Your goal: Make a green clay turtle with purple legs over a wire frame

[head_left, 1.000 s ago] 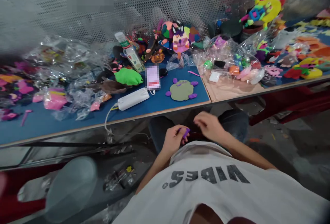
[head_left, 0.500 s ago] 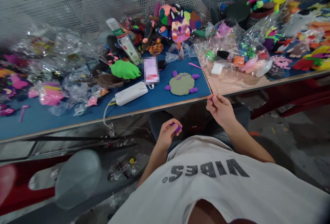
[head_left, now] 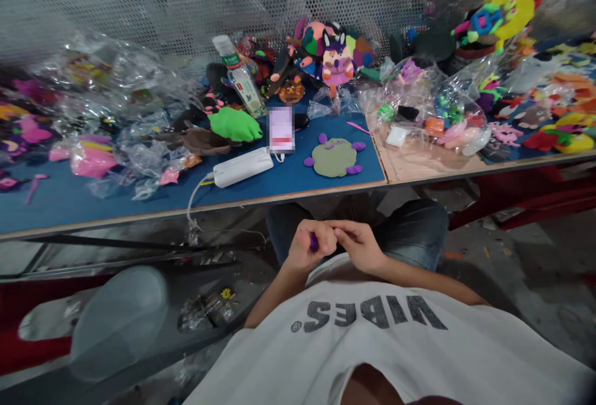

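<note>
Over my lap, in front of the table edge, both hands meet. My left hand (head_left: 305, 248) is closed around a lump of purple modelling clay (head_left: 314, 243), which shows between the fingers. The fingers of my right hand (head_left: 361, 247) are pinched together against the left hand's fingertips; whatever they hold is hidden. On the blue tabletop ahead lies a flat olive-green clay shape (head_left: 334, 158). Several purple clay blobs (head_left: 358, 146) stick out around its rim, and thin purple marks lie near its top. A pink modelling tool (head_left: 359, 128) rests just behind it.
Left of the green shape are a phone (head_left: 280, 130), a white power strip (head_left: 243, 168) with a cable and a bright green clay piece (head_left: 235, 124). A bottle (head_left: 242, 79) leans behind. Bagged clay figures (head_left: 437, 107) crowd the right; a clear lid-like disc (head_left: 121, 324) sits lower left.
My right hand has come down and left from the table edge to meet my left hand. The left hand has turned and closed further round the purple clay. The view has shifted slightly.
</note>
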The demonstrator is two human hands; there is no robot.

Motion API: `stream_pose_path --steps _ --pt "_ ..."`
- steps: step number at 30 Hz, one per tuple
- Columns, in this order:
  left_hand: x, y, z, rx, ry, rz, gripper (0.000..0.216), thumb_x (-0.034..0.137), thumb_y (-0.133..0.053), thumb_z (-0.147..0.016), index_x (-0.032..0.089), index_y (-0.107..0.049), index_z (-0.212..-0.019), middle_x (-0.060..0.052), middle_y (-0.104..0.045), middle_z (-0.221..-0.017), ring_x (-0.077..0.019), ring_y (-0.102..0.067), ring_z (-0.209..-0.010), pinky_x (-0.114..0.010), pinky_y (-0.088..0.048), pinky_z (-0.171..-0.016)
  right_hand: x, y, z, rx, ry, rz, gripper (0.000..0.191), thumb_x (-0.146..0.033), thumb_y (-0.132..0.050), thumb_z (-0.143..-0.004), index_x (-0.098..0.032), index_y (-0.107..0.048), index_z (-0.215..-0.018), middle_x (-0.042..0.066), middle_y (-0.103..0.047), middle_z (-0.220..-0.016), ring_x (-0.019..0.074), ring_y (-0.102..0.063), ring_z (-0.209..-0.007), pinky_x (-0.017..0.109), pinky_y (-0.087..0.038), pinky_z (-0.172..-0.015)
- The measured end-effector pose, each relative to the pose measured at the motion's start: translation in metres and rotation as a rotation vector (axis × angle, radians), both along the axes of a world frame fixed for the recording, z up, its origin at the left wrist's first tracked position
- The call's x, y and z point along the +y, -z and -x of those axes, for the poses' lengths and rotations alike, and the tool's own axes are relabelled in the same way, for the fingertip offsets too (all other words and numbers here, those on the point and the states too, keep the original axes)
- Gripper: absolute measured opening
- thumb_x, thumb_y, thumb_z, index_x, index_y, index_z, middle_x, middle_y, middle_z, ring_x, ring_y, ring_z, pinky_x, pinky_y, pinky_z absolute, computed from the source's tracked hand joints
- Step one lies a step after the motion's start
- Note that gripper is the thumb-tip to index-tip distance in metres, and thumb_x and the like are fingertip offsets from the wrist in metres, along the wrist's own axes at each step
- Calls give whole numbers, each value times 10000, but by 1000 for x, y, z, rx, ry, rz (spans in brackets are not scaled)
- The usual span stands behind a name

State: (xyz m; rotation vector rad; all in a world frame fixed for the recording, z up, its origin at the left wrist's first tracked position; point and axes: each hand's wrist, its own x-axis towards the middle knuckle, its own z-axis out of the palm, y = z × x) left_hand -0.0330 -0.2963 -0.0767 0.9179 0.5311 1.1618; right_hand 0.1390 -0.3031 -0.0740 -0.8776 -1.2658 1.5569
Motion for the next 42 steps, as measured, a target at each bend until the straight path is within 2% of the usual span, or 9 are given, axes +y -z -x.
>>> stream_pose_path --steps 3,6,16,23,26,29,31,38,42 --pt "8 -7 1 -96 -8 -10 856 971 -553 -892 224 -375 -513 49 -257 -427 -82 -261 -376 -278 -257 -431 -11 -4 0 79 -158 -49 664 -665 -648 -1068 -345 -609 -1649 63 -618 -1692 319 -562 -1612 554 -439 -1372" --pt "5 -4 1 -152 104 -31 852 951 -533 -904 235 -367 -474 42 -247 -387 -88 -257 -329 -289 -262 -398 -12 -4 1 128 -236 -91 758 -730 -552 -1086 -329 -499 -1726 64 -427 -1830 313 -402 -1719 543 -297 -1445" --pt "11 0 14 -124 240 -31 795 899 -717 -821 228 -476 -470 20 -349 -376 -84 -284 -344 -289 -268 -437 2 19 8 86 -106 61 574 -666 -712 -1033 -322 -755 -1490 85 -758 -1521 305 -696 -1457 527 -501 -1309" --pt "5 14 14 -213 368 -101 699 826 -747 -843 212 -594 -548 -5 -437 -428 -110 -370 -377 -298 -312 -472 27 13 6 -57 27 25 328 -530 -872 -940 -239 -851 -1092 68 -876 -1016 223 -812 -893 387 -668 -847" --pt "3 22 23 -260 367 -95 670 805 -757 -849 201 -597 -607 10 -450 -462 -95 -344 -386 -279 -298 -468 61 -7 -3 -202 101 -217 208 -395 -838 -990 -278 -864 -1159 72 -870 -1160 255 -770 -1146 468 -581 -1113" --pt "1 25 32 -287 311 -73 611 736 -719 -928 199 -571 -676 39 -420 -504 -84 -309 -418 -263 -283 -488 112 -28 -11 -651 125 -899 326 -231 -662 -1088 -326 -815 -1359 49 -873 -1219 292 -693 -1351 557 -433 -1230" --pt "-2 25 37 -294 276 -72 591 719 -715 -944 200 -561 -705 55 -391 -507 -81 -291 -429 -257 -270 -500 143 -37 -13 -850 50 -1131 450 -142 -563 -1108 -301 -731 -1494 53 -868 -1258 290 -640 -1456 554 -395 -1230" --pt "-12 29 51 -259 123 -38 471 649 -707 -976 197 -606 -892 69 -412 -580 -81 -273 -496 -239 -271 -554 166 -44 -15 -1124 -126 -1208 695 -9 -460 -1029 -267 -565 -1666 70 -705 -1603 308 -431 -1677 586 -288 -1308" --pt "-10 35 57 -227 47 -48 419 600 -679 -1008 189 -619 -951 62 -439 -606 -79 -287 -512 -243 -282 -581 156 -45 -26 -1096 38 -1180 693 -70 -462 -1050 -331 -517 -1690 42 -510 -1784 320 -417 -1681 588 -284 -1325"
